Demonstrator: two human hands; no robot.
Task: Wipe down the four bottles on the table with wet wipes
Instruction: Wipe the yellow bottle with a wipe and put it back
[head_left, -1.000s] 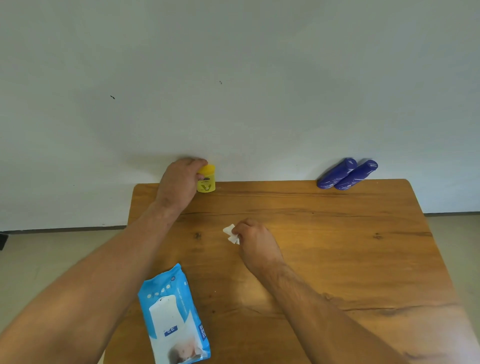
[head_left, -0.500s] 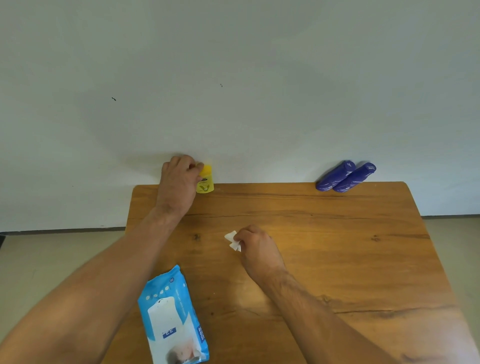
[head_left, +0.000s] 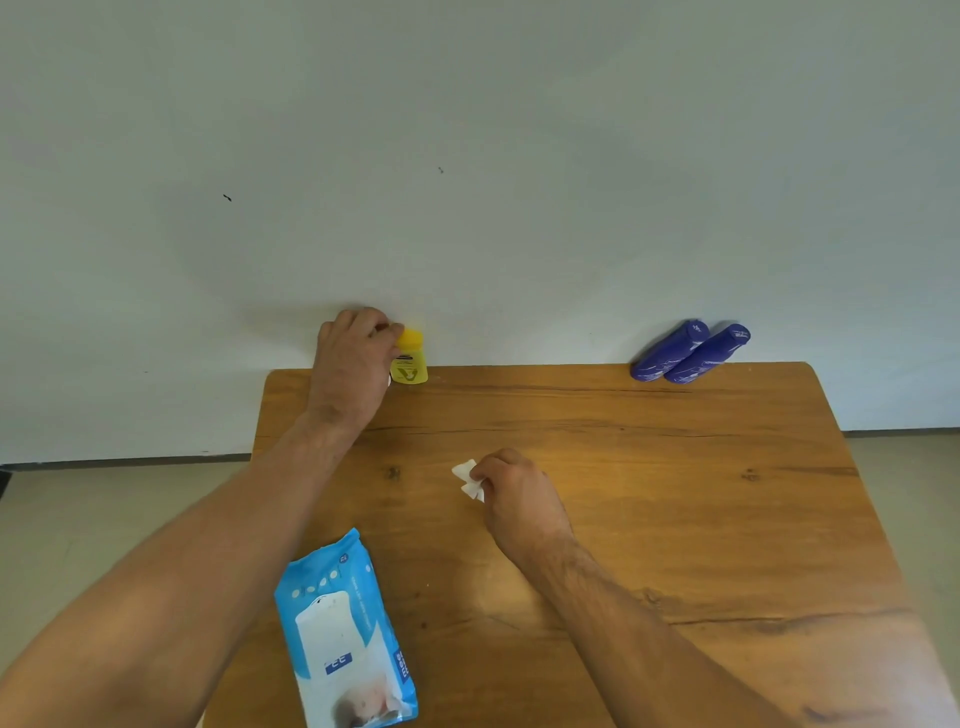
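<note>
A: What is carried by the wooden desk (head_left: 675, 519)?

B: The largest thing is a blue pack of wipes (head_left: 345, 634), laid flat near the near left corner. Its white flap is closed, so nothing of its contents can be seen.

A: And the bottles?

B: Two purple bottles (head_left: 670, 351) (head_left: 709, 353) are found at the far edge, close to the far right corner. They are set side by side, touching, and are seen slanted. A smaller yellow bottle (head_left: 410, 358) is stood upright at the far edge towards the far left corner, with its cap on. All three are opaque, so what is in them cannot be told.

A: The wet wipe (head_left: 467, 480)?

B: It is bunched small, over the middle of the desk.

A: How are the hands held?

B: The left hand (head_left: 353, 364) is stretched out to the far edge, back up and fingers curled, with one fingertip laid against the yellow cap. Whether the bottle is gripped cannot be told. The right hand (head_left: 514, 499) is kept low over the middle, and the wet wipe is pinched in its curled fingers.
</note>
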